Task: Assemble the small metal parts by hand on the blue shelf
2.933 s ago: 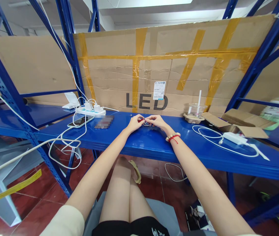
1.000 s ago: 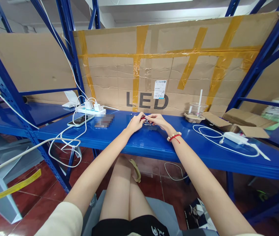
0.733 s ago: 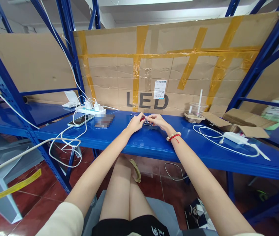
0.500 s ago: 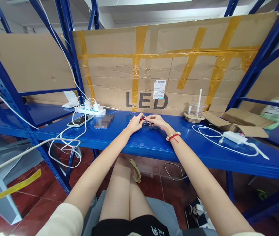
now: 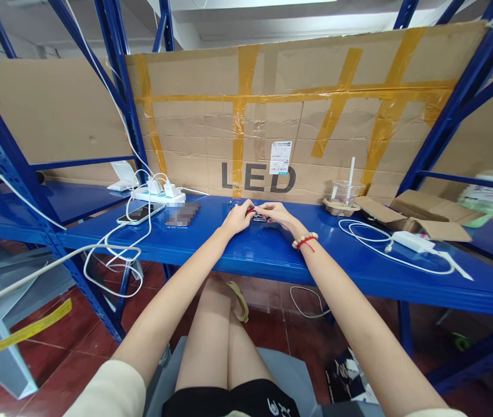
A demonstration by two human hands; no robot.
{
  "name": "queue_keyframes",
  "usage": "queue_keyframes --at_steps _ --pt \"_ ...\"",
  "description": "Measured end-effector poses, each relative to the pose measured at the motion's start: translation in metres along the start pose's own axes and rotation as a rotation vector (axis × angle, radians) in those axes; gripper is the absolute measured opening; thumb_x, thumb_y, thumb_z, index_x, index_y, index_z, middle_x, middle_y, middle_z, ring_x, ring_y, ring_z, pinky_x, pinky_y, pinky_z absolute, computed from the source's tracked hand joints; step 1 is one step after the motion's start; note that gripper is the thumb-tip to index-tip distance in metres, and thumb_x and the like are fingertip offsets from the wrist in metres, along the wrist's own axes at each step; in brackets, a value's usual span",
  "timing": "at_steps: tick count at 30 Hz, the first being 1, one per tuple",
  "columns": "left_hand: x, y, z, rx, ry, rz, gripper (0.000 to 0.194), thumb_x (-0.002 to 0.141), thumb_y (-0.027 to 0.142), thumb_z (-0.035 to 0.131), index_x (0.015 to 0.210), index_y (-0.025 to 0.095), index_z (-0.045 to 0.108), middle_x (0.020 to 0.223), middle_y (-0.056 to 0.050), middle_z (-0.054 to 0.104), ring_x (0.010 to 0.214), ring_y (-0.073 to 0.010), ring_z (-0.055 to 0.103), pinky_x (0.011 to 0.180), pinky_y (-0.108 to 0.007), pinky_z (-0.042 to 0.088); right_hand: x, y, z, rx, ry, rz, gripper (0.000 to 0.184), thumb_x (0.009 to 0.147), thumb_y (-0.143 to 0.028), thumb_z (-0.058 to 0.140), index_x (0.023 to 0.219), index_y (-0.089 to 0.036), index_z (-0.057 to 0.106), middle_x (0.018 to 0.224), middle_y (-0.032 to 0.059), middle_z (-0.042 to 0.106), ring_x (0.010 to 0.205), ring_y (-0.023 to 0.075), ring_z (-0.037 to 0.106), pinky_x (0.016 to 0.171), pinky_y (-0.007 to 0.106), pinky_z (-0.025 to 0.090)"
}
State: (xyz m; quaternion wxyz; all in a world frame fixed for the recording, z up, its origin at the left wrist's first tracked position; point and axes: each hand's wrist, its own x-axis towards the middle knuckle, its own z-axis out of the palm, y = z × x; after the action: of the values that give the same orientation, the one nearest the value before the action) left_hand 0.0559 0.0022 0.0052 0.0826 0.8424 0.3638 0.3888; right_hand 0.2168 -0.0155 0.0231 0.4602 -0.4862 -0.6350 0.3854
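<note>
My left hand [image 5: 238,218] is at the middle of the blue shelf table [image 5: 211,249], its fingers closed on a small red thing [image 5: 250,211] that mostly hides in the grip. Fingertip to fingertip with it, my right hand [image 5: 276,213] is pinched closed; whatever lies in that pinch is too small to make out. Below the right fingers, small shiny metal pieces [image 5: 259,219] lie on the table. A beaded bracelet [image 5: 304,238] with a red cord circles my right wrist.
Left on the table are a white power strip [image 5: 159,196], a phone [image 5: 141,214] with white cables and a blurred item [image 5: 182,215]. To the right stand a plastic cup [image 5: 345,194], a white charger [image 5: 412,241] and an opened carton [image 5: 435,217]. Cardboard [image 5: 203,133] walls the back.
Both hands keep nearly the same place and closed pose. The whole view has shifted very slightly.
</note>
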Motion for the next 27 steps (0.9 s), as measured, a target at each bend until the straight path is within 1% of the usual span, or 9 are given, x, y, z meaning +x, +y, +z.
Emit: queue_keyframes --at_steps 13,20,27 --pt "-0.0007 0.0033 -0.0017 0.041 -0.014 -0.019 0.015 0.082 0.023 0.045 0.095 0.02 0.052 0.076 -0.003 0.064 0.072 -0.018 0.059 0.071 -0.03 0.045 -0.0008 -0.0007 0.0002 0.005 -0.001 0.013 0.044 0.051 -0.05 0.075 0.072 -0.013 0.065 0.05 -0.0038 0.048 0.049 0.0052 0.04 0.043 0.017 0.032" --pt "0.0012 -0.0013 0.0001 -0.037 0.003 0.003 0.007 0.081 0.022 0.045 0.084 0.019 0.051 0.076 -0.003 0.064 0.074 -0.0171 0.059 0.069 -0.028 0.045 -0.0014 -0.0011 -0.0017 0.004 -0.025 -0.013 0.046 0.049 -0.051 0.075 0.071 -0.013 0.065 0.052 -0.0032 0.05 0.051 0.0057 0.042 0.044 0.018 0.032" --pt "0.0008 0.0 -0.0001 -0.036 0.0 0.015 0.007 0.082 0.023 0.045 0.084 0.019 0.05 0.075 -0.002 0.064 0.072 -0.0165 0.059 0.072 -0.029 0.045 -0.0015 -0.0001 -0.0027 0.009 -0.04 -0.026 0.045 0.051 -0.051 0.074 0.072 -0.013 0.064 0.052 -0.0033 0.05 0.051 0.0056 0.042 0.044 0.018 0.031"
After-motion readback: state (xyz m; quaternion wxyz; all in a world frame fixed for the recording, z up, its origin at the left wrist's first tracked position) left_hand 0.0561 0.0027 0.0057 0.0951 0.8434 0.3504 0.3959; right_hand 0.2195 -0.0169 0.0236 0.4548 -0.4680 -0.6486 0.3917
